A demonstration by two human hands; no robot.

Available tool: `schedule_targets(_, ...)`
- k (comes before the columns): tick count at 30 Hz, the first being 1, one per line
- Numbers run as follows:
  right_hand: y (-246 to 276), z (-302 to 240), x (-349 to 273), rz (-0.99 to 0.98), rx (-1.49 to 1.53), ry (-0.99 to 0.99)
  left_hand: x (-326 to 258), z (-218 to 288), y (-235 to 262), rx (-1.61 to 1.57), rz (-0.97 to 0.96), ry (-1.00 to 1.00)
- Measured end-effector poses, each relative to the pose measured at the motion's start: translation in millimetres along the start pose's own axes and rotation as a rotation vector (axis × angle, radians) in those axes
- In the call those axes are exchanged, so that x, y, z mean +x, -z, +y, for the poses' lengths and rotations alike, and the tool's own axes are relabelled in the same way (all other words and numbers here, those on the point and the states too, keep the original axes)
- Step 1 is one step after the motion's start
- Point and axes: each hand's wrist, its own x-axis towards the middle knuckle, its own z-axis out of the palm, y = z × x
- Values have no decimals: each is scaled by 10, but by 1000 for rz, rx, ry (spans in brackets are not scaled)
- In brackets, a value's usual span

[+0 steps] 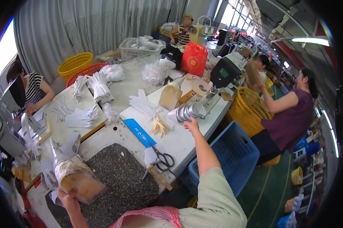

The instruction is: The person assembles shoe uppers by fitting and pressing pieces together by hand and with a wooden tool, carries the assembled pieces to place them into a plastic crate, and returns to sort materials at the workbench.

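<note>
My left hand is closed on the near edge of a tilted plastic container, crusted white with yellowish residue inside. Curved white strips lie just beside it. My right hand reaches forward, fingers apart, at the near edge of a bundle of curved silvery-white strips on the white table; whether it touches them is hard to tell. Left of that bundle lie small cream-coloured pieces and flat white cut pieces. A second yellowish container stands behind.
A dark speckled slab covers the near tabletop. Black scissors, a wooden-handled tool and a blue strip lie right of it. A sewing machine, blue crate and yellow baskets stand right. Several people sit or stand around.
</note>
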Motion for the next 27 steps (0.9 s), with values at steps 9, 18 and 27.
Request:
schedule_targets(9, -395, -98, 113, 19, 12, 52, 30, -121, 292, 43, 52, 13)
schedule_targets(18, -465, 46, 135, -51, 7, 68, 87, -223, 284, 62, 59, 54)
schedule_targets(27, -141, 363, 579, 333, -659, 198, 193, -440, -11, 149, 78, 115)
